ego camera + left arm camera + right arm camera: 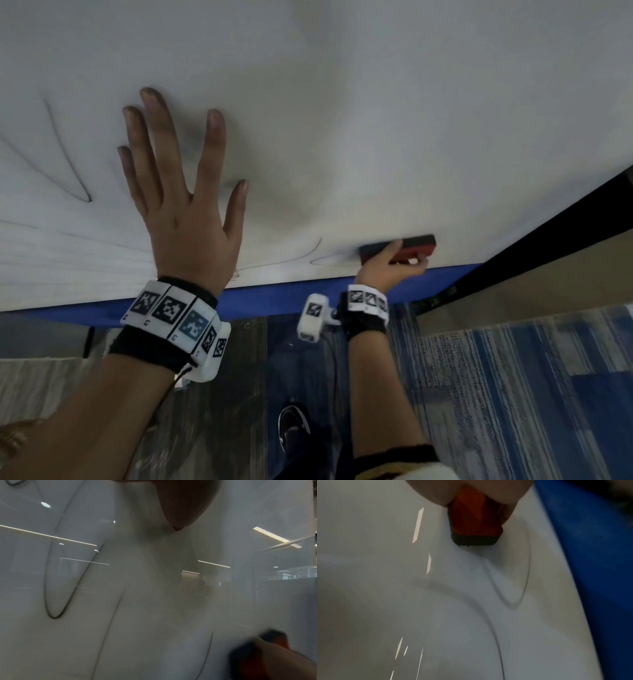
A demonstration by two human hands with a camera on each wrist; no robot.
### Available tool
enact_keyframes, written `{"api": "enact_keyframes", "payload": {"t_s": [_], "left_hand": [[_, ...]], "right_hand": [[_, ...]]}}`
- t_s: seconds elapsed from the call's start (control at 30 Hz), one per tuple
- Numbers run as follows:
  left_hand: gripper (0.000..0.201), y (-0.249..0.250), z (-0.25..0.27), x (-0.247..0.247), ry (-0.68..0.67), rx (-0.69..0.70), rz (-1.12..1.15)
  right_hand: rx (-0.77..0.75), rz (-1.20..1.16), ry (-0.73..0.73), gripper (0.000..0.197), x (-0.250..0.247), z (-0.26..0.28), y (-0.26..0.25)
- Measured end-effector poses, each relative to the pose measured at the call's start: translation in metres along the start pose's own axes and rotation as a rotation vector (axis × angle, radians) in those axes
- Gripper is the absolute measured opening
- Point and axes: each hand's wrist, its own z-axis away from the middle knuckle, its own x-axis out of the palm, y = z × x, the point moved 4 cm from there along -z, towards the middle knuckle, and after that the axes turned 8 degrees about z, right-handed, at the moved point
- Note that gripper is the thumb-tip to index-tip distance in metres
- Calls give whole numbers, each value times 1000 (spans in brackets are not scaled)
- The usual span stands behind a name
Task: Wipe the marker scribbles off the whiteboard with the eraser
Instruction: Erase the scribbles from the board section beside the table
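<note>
Eraser at the whiteboard's bottom edge
Right hand [390,267] grips the eraser [409,247]; left hand [181,192] lies flat and open on the whiteboard [376,120]. Its palm could smear the scribbles [68,171].

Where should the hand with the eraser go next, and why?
Probably slide the eraser, gripped by the right hand, leftward along the whiteboard's lower edge: thin marker lines lie just left of it, unwiped, while the left hand rests flat on the board.

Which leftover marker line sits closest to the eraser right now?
The thin looped stroke just left of the eraser in the right hand, near the blue bottom edge; the other scribbles lie beyond the left hand.
</note>
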Motion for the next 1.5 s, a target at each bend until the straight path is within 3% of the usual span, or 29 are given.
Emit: {"api": "enact_keyframes", "payload": {"t_s": [0.1, 0.17, 0.2, 0.27, 0.4, 0.5, 0.6, 0.73, 0.8, 0.9, 1.1, 1.23, 1.3, 1.4, 1.5], "left_hand": [[63, 10, 17, 32, -159, -74, 236], [61, -2, 9, 12, -97, -16, 130], [59, -8, 3, -2, -38, 27, 87], [57, -15, -13, -43, 87, 84, 41], [53, -8, -3, -21, 55, 101, -9], [54, -14, -5, -19, 80, 107, 13], [55, -5, -4, -11, 104, 75, 41], [57, -4, -3, -7, 99, 79, 29], [57, -5, -3, -8, 94, 69, 56], [56, -7, -2, -9, 91, 58, 56], [56, -7, -1, -10, 84, 60, 42], [56, -6, 1, -9, 79, 63, 41], [56, -5, 2, -9, 74, 53, 55], [55, -3, 3, -10, 69, 42, 60], [54, -8, 4, -14, 40, 60, 45]], "right_hand": [[-191, 307, -302, 50, 14, 55, 32], [-263, 460, -472, 45, 16, 85, 64], [-281, 482, -489, 45, 11, 85, 74], [-227, 480, -437, 47, -3, 60, 83], [81, 385, -142, 51, -30, -37, 86], [183, 318, 8, 56, -34, -72, 72], [117, 209, -71, 52, -17, -29, 65], [81, 138, -330, 46, 10, 68, 73], [68, 200, -426, 43, 16, 92, 79], [45, 248, -470, 44, 10, 78, 73], [23, 242, -244, 38, -31, -44, 42], [34, 156, -171, 35, -21, -28, 45], [81, 173, -213, 34, -6, 17, 64], [365, 229, -399, 35, 14, 92, 103], [571, 210, -444, 36, 19, 108, 110]]}}
